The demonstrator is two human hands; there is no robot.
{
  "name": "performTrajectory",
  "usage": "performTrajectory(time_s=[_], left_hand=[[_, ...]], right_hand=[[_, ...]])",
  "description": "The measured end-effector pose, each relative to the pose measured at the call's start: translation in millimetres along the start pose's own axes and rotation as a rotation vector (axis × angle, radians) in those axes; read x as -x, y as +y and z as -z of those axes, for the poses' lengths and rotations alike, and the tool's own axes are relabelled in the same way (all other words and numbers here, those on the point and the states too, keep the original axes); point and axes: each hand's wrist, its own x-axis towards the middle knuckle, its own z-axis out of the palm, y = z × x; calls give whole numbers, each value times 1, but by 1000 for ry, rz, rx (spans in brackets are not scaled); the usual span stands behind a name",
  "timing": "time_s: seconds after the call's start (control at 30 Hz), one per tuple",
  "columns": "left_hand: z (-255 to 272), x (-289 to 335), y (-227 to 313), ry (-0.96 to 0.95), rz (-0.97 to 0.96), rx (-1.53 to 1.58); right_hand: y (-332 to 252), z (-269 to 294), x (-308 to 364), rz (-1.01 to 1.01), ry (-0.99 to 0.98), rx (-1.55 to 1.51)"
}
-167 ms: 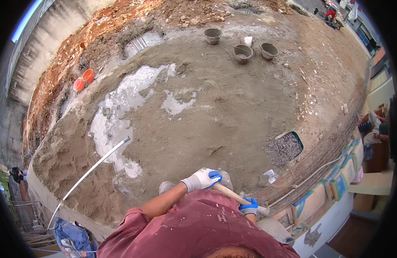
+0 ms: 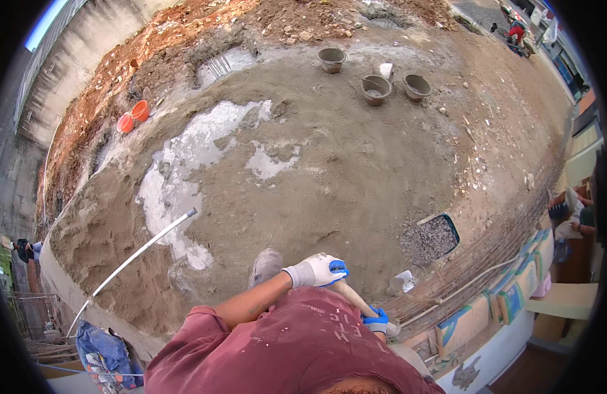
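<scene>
Handle in the head view lies just beyond the shirt, its long axis slanting from the left hand down-right to the right hand; both are wrapped around it, the left nearer the sand

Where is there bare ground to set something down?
Sandy ground lies bare between the pale patches, grey buckets and gravel tub; more lies left of the white pipe. It is crowded at lower right, where long rods run beside the blocks.
</scene>
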Motion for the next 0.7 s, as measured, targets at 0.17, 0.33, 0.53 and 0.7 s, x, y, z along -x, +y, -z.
performTrajectory(time_s=[0.17, 0.33, 0.53, 0.7], left_hand=[[62, -71, 21, 73, -52, 42], [121, -132, 0, 179, -116, 146], [162, -249, -72, 190, -37, 387], [222, -353, -68, 153, -145, 342]], right_hand=[[-48, -67, -23, 551, -43, 427], [-105, -185, -17, 211, -135, -28], [-191, -277, -70, 122, -59, -188], [-311, -311, -106, 624, -200, 869]])
